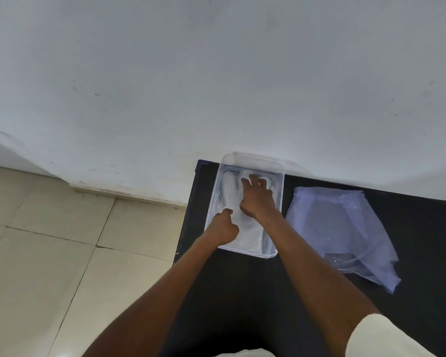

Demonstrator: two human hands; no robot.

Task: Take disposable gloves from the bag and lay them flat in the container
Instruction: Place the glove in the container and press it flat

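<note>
A clear plastic container (252, 161) stands on a black table, against the wall. Thin whitish disposable gloves (229, 189) lie inside it. My right hand (258, 197) rests palm down on the gloves with its fingers spread. My left hand (223, 226) sits at the container's near left, its fingers curled and pinching a glove's edge. A crumpled translucent bluish bag (345, 233) lies on the table to the right of the container, apart from both hands.
The black table (410, 228) ends at its left edge just beside the container. Beige floor tiles (62, 240) lie to the left. A white wall (216, 73) rises right behind the table.
</note>
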